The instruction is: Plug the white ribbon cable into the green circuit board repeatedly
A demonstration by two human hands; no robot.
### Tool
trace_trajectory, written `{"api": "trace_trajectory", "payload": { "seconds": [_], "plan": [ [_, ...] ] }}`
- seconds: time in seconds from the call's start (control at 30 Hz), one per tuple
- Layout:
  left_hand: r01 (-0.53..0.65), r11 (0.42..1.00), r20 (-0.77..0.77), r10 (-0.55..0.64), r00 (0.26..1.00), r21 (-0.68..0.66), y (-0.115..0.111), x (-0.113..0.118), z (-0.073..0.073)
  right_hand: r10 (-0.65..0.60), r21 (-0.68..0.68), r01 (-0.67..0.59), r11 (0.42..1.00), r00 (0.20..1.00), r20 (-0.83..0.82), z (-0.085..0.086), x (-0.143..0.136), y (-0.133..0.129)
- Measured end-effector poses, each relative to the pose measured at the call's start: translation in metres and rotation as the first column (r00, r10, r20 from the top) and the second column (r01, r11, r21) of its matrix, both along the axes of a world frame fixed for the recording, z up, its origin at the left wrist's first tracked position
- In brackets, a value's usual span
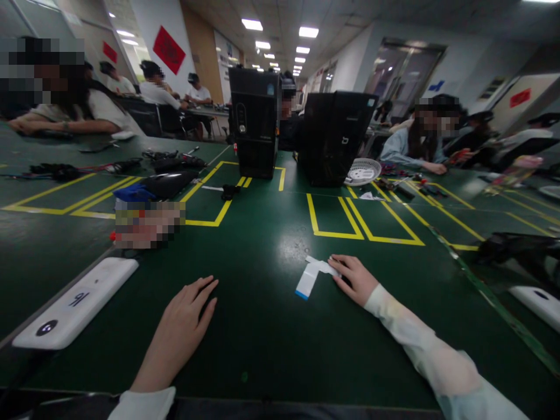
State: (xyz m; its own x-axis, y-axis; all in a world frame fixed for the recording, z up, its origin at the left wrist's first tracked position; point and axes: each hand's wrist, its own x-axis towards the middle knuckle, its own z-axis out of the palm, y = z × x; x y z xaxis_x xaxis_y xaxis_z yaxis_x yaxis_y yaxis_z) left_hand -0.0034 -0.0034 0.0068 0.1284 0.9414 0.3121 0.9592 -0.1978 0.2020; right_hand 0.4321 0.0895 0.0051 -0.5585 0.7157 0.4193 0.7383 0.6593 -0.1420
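A white flat ribbon cable with a blue end lies bent on the green table. Its right end runs between the thumb and fingers of my right hand, which is closed on it. To the left, my left hand rests palm down on the table, fingers stretched out and holding nothing. Bare tabletop separates it from the cable.
Two black computer towers stand ahead. A white power bank-like device lies at left, near a blue item and cables. Yellow tape marks the green table. A white basket sits behind; people sit around.
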Motion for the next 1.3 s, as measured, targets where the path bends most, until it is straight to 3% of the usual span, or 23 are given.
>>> {"api": "trace_trajectory", "payload": {
  "seconds": [0.2,0.37,0.53,0.97,1.07,1.17,1.23,1.3],
  "plan": [
    [-0.004,1.0,-0.008,0.004,1.0,-0.007,0.0,-0.003,-0.003,0.24,-0.071,-0.24,0.968,0.971,0.0,0.01,-0.094,-0.008],
    [-0.004,1.0,-0.017,0.004,1.0,-0.003,0.0,-0.003,-0.004,0.364,-0.144,-0.36,0.922,0.931,0.003,0.018,-0.135,-0.03],
    [0.005,1.0,-0.003,-0.005,1.0,0.018,0.001,-0.002,-0.002,0.421,-0.166,-0.418,0.893,0.907,-0.024,0.021,-0.143,-0.04],
    [-0.012,1.0,-0.007,0.011,1.0,-0.022,0.001,-0.002,-0.001,0.425,-0.203,-0.417,0.886,0.905,-0.008,0.023,-0.134,-0.037],
    [-0.015,1.0,0.007,0.016,1.0,-0.017,0.0,-0.002,-0.002,0.28,-0.134,-0.278,0.951,0.96,-0.006,0.018,-0.11,-0.017],
    [-0.018,0.999,-0.002,0.018,1.0,-0.032,0.0,-0.003,-0.002,-0.088,-0.049,0.089,0.995,0.996,0.011,0.014,-0.057,0.018],
    [-0.017,0.999,-0.01,0.017,1.0,-0.046,0.0,-0.003,-0.002,-0.413,-0.016,0.413,0.911,0.911,0.013,0.011,-0.006,0.04],
    [-0.017,0.999,-0.011,0.017,1.0,-0.049,0.0,-0.003,-0.002,-0.675,-0.023,0.675,0.737,0.738,0.011,0.009,0.048,0.051]
  ]
}}
